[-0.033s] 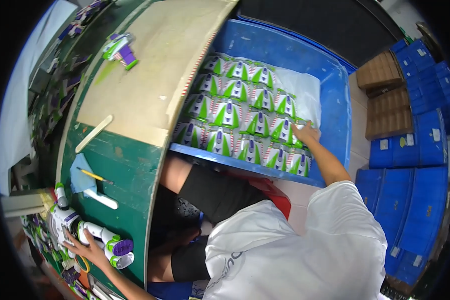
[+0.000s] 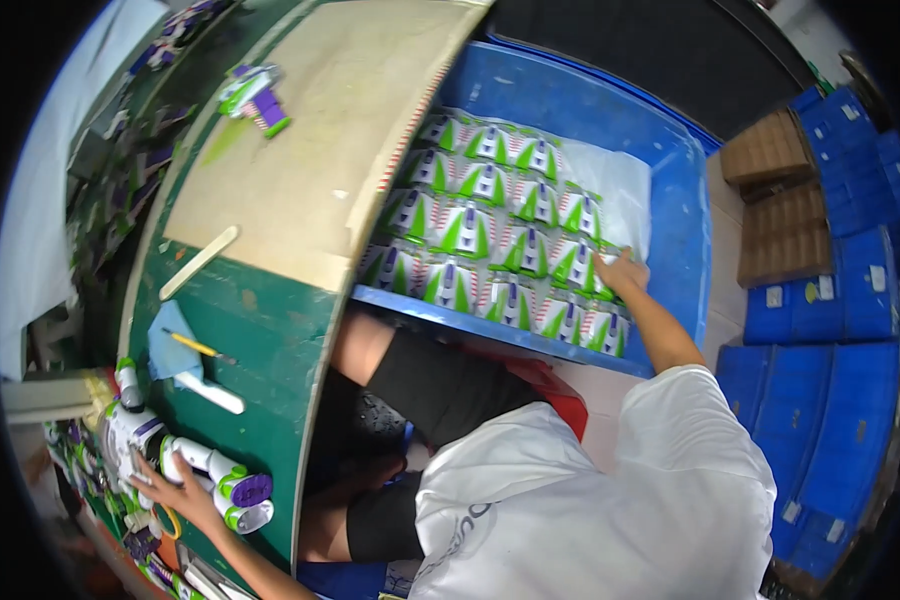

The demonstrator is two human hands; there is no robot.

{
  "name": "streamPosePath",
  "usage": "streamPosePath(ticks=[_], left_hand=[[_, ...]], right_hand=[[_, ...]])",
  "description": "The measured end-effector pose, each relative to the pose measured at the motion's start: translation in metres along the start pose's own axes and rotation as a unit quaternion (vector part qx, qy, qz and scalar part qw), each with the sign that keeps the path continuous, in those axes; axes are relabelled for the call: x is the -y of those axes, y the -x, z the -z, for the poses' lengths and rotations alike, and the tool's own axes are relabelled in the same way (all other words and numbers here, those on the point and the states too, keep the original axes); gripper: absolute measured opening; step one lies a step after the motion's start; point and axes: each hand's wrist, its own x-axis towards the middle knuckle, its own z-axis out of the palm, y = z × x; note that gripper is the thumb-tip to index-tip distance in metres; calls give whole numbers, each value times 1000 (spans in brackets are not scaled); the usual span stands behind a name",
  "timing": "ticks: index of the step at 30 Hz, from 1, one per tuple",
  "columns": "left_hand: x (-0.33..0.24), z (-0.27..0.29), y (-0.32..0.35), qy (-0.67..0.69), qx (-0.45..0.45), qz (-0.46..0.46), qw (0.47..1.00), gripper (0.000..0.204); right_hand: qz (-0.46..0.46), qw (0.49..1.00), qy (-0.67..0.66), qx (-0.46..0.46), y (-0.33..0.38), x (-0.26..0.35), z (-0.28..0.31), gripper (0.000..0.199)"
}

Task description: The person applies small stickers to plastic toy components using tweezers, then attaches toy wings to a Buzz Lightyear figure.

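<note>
My left hand (image 2: pixel 188 494) lies across the white, green and purple toy figure (image 2: pixel 135 432) on the green bench, fingers apart over its waist and legs. The figure is on its side, with purple and white foot soles towards the bench edge. At arm's length, my right hand (image 2: pixel 625 271) is in the blue crate (image 2: pixel 680 200). Its fingers close on the right edge of a white and green winged toy pack (image 2: pixel 574 264); the fingertips are partly hidden. Several similar packs (image 2: pixel 462 229) lie beside it in rows on a white sheet (image 2: pixel 610 180).
On the bench are a purple and green toy part (image 2: pixel 258 98), a wooden stick (image 2: pixel 200 262), a blue cloth (image 2: pixel 175 345), a yellow-handled brush (image 2: pixel 195 343) and a white stick (image 2: pixel 213 393). Blue bins (image 2: pixel 820 430) and brown trays (image 2: pixel 785 235) stand at right. A red stool (image 2: pixel 555 400) is below the crate.
The whole view has shifted slightly, so the bench and crate sit a little further right. Both hands keep their places on the figure and the winged pack.
</note>
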Motion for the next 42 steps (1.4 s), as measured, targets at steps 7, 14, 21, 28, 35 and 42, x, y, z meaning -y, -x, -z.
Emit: streamPosePath(ticks=[7,14,21,28,35,42], left_hand=[[-19,-13,5,40,7,48,998,62],[-25,2,5,22,29,87,996,63],[-34,12,1,-47,55,108,992,64],[-97,31,-33,97,63,46,992,48],[-156,-32,-92,636,296,269,660,40],[-163,-16,-63,721,239,234,607,35]], right_hand=[[-75,990,50,-112,-8,-18,-24,92],[124,985,115,6,2,44,53,68],[601,685,-317,-262,146,326,171,37],[427,869,-217,-120,194,495,175,79],[652,585,-475,-86,289,406,126,80],[735,506,-378,247,367,294,161,76]])
